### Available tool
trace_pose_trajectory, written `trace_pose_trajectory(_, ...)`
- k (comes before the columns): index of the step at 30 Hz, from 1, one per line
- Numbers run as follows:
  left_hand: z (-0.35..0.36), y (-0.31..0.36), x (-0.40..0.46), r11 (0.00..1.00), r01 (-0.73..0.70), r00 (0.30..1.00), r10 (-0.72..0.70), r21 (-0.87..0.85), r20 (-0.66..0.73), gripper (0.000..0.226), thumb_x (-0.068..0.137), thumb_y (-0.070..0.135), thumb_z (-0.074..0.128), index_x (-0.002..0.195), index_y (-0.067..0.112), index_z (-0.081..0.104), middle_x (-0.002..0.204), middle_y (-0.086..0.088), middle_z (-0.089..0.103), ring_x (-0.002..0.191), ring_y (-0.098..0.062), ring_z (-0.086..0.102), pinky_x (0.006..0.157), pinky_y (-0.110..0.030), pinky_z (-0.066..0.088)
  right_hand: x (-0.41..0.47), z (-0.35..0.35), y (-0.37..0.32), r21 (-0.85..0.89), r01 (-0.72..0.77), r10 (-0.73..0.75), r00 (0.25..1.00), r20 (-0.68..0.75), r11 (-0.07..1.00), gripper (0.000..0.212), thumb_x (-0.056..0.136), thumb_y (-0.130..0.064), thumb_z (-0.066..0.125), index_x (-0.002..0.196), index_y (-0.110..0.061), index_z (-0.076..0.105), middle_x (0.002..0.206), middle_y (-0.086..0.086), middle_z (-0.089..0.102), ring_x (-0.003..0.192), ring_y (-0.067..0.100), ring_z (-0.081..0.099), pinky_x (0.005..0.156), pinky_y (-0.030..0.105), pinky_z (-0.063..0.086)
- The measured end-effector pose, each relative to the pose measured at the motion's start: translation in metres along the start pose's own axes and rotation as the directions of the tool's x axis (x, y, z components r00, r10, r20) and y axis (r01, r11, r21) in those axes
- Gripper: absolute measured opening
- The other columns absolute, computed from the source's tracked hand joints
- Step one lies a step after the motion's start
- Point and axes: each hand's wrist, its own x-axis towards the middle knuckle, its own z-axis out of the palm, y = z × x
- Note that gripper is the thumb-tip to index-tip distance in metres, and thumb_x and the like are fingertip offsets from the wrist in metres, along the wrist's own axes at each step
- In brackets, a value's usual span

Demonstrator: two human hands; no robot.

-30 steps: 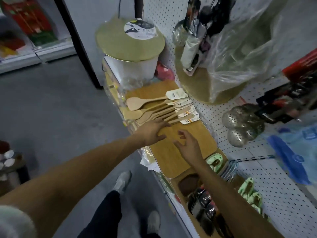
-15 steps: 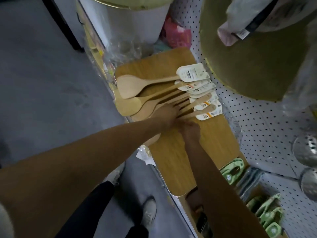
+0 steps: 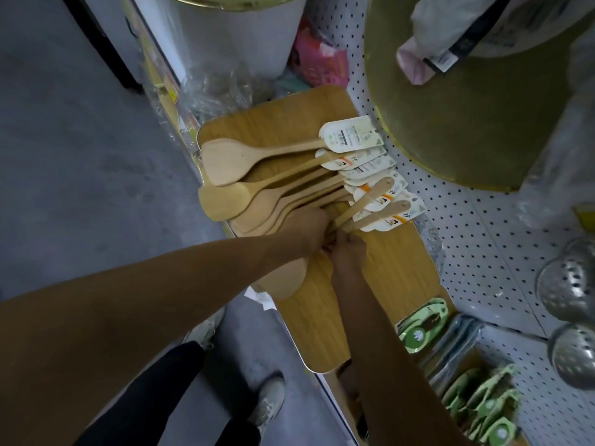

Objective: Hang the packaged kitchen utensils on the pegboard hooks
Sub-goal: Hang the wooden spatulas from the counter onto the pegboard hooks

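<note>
Head view: both hands' fingers (image 3: 325, 220) curl onto wooden spatula handles (image 3: 354, 210), fingertips hidden beneath the knuckles.

Barcode and unreadable print on the wooden spatulas' white card tags (image 3: 352, 136).

Spatulas (image 3: 257, 162): pale matt wood, paper tags. Board (image 3: 396, 262): smooth wood grain. Pegboard (image 3: 483, 239): white perforated metal; ladles (image 3: 570, 284): shiny perforated metal.

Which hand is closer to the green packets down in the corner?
The right hand. It sits on the spatula handles, on the side toward the green packets. The left hand lies beside it, farther from them.
</note>
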Motion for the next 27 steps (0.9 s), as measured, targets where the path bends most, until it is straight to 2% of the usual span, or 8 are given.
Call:
trace_pose_trajectory(3,0.004,0.018,-0.016,0.997,-0.019,0.999,0.022,-0.077,0.029,0.014,0.091,0.026,0.061,0.091,0.012,0.060,0.109,-0.011,0.070,0.102,-0.028,0.064,0.082,-0.035,0.051,-0.029,-0.020,0.002,0.096,0.038,-0.033,0.998,-0.051,0.995,0.013,0.096,-0.005,0.050,0.105,0.005,0.053,0.090,0.018,0.059,0.080,0.031,0.061,0.063,0.040,0.059)
trace_pose_trajectory(5,0.010,0.027,-0.032,0.993,-0.029,0.998,0.035,-0.114,0.055,0.029,0.093,0.030,0.062,0.113,0.010,0.067,0.118,-0.008,0.069,0.108,-0.026,0.063,0.089,-0.036,0.052,-0.051,-0.037,0.006,0.140,0.051,-0.043,0.998,-0.054,0.989,0.004,0.096,-0.001,0.047,0.094,0.001,0.050,0.083,0.015,0.055,0.076,0.030,0.059,0.064,0.043,0.058)
trace_pose_trajectory(8,0.020,0.045,-0.061,0.986,-0.032,0.997,0.044,-0.166,0.071,0.038,0.092,0.030,0.065,0.126,0.014,0.062,0.122,-0.005,0.068,0.110,-0.024,0.063,0.086,-0.029,0.049,-0.079,-0.066,0.019,0.141,0.045,-0.038,0.998,-0.051,0.989,0.016,0.095,-0.001,0.049,0.080,-0.007,0.049,0.084,0.020,0.059,0.077,0.032,0.061,0.068,0.047,0.057)
trace_pose_trajectory(12,0.029,0.068,-0.101,0.975,0.040,0.993,-0.013,-0.217,0.120,0.040,0.090,0.018,0.065,0.130,0.015,0.059,0.127,-0.003,0.065,0.116,-0.022,0.059,0.085,-0.025,0.044,-0.115,-0.102,0.035,0.048,0.030,-0.028,0.999,-0.043,0.998,0.005,0.091,-0.010,0.057,0.088,-0.006,0.057,0.093,0.027,0.066,0.082,0.041,0.068,0.072,0.056,0.059)
trace_pose_trajectory(16,0.040,0.095,-0.149,0.954,0.086,0.995,-0.066,-0.289,0.079,0.039,0.087,0.013,0.069,0.125,0.016,0.060,0.120,-0.003,0.066,0.111,-0.021,0.059,0.077,-0.021,0.039,-0.157,-0.144,0.042,0.026,0.059,-0.059,0.998,0.004,0.998,0.012,0.092,-0.005,0.055,0.095,0.006,0.058,0.089,0.024,0.065,0.078,0.037,0.069,0.067,0.043,0.061)
trace_pose_trajectory(18,0.046,0.109,-0.177,0.947,0.089,0.996,-0.081,-0.308,0.042,0.037,0.086,0.014,0.072,0.121,0.016,0.062,0.115,-0.003,0.067,0.107,-0.021,0.060,0.074,-0.022,0.037,-0.180,-0.165,0.046,0.006,0.080,-0.081,0.996,0.030,0.997,0.008,0.094,-0.005,0.054,0.087,-0.002,0.057,0.084,0.020,0.065,0.073,0.034,0.069,0.063,0.038,0.061)
trace_pose_trajectory(22,0.053,0.141,-0.231,0.932,0.080,0.994,-0.100,-0.353,-0.038,0.036,0.084,0.017,0.076,0.117,0.012,0.063,0.107,-0.004,0.066,0.091,-0.017,0.057,0.070,-0.023,0.039,-0.223,-0.207,0.058,-0.009,0.137,-0.135,0.984,0.116,0.991,0.016,0.095,-0.005,0.055,0.080,-0.009,0.052,0.076,0.015,0.063,0.064,0.028,0.069,0.066,0.043,0.061)
trace_pose_trajectory(27,0.062,0.183,-0.297,0.906,0.077,0.988,-0.126,-0.416,-0.091,0.028,0.084,0.013,0.077,0.108,0.011,0.063,0.093,-0.002,0.064,0.073,-0.019,0.060,0.065,-0.033,0.052,-0.277,-0.259,0.071,-0.009,0.185,-0.179,0.964,0.194,0.983,0.016,0.095,-0.002,0.056,0.083,-0.010,0.050,0.076,0.012,0.063,0.060,0.021,0.066,0.049,0.029,0.059)
